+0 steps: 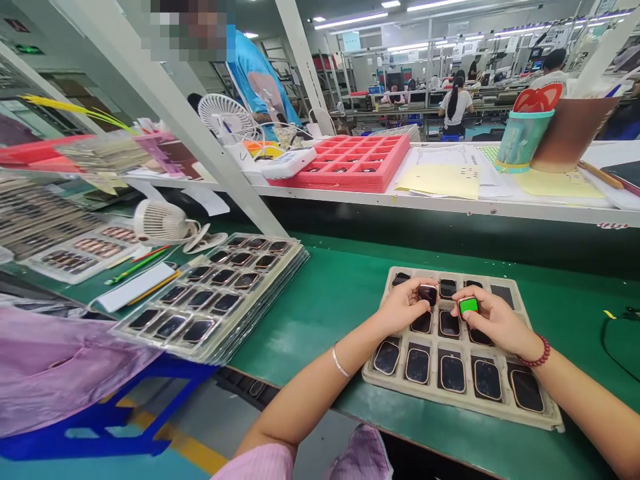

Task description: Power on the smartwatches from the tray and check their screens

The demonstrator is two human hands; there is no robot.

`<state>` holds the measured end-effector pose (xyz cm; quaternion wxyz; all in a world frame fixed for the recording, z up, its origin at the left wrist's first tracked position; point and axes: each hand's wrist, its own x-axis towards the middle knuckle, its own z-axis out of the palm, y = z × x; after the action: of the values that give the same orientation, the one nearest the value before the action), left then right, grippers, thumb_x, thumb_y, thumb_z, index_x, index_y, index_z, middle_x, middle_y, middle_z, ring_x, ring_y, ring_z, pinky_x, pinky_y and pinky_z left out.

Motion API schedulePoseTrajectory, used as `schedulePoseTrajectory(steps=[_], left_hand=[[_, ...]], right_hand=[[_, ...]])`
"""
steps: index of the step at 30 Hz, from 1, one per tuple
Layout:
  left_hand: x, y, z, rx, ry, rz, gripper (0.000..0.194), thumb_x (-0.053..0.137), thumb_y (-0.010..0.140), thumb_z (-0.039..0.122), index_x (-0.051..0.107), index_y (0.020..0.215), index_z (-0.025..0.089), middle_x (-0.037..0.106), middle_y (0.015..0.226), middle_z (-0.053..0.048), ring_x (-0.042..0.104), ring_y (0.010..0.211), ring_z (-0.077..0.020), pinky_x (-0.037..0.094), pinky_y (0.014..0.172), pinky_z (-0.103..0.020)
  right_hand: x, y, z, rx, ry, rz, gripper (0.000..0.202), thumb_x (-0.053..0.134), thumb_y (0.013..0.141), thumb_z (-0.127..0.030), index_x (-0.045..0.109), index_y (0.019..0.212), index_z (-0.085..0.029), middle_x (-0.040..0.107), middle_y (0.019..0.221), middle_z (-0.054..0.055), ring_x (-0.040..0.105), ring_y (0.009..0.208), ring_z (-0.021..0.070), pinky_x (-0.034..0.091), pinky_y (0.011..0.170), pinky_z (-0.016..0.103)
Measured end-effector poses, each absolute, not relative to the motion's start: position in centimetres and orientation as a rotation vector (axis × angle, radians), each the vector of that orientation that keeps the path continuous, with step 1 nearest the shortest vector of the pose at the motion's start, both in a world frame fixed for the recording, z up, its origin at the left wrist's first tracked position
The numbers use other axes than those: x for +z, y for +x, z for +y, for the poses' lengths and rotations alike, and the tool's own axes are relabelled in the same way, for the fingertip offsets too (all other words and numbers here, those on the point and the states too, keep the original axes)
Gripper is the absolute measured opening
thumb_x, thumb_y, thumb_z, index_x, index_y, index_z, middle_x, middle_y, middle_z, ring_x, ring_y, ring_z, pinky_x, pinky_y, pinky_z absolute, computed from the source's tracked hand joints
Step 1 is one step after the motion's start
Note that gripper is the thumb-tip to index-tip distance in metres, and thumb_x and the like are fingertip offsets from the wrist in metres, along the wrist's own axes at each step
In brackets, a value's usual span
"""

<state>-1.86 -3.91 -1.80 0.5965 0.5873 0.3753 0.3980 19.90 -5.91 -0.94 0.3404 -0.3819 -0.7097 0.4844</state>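
Observation:
Over a beige moulded tray (533, 418) on the green bench, both my hands are raised a little above its back rows. My left hand (403, 307) is closed on a smartwatch body (427, 295) with a dark screen. In the fingers of my right hand (500, 321) is a second smartwatch body (469, 307), its screen lit bright green. Dark-screened watch bodies (453, 371) lie in the tray's pockets, several across the front row. My hands and the pieces they hold cover part of the back rows.
Left of me stands a stack of clear trays (210, 300) with watch bodies. Beyond it are a small white fan (161, 222) and pens. A raised shelf (440, 203) carries a red compartment tray (345, 163), papers and cups. A person in blue (265, 80) stands behind it.

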Motion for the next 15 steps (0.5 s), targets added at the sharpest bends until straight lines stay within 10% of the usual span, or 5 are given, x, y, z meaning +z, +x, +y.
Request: schedulePoseTrajectory(steps=[15], left_hand=[[-1.41, -1.91, -3.99, 0.932, 1.363, 0.869, 0.038, 0.066, 0.069, 0.018, 0.056, 0.106, 0.012, 0.064, 0.086, -0.007, 0.059, 0.079, -0.0143, 0.047, 0.074, -0.027]], right_hand=[[-1.14, 19.95, -6.01, 1.251, -1.017, -1.846, 0.028, 0.052, 0.085, -0.021, 0.049, 0.113, -0.022, 0.067, 0.097, 0.008, 0.064, 0.089, 0.0215, 0.052, 0.077, 0.034]])
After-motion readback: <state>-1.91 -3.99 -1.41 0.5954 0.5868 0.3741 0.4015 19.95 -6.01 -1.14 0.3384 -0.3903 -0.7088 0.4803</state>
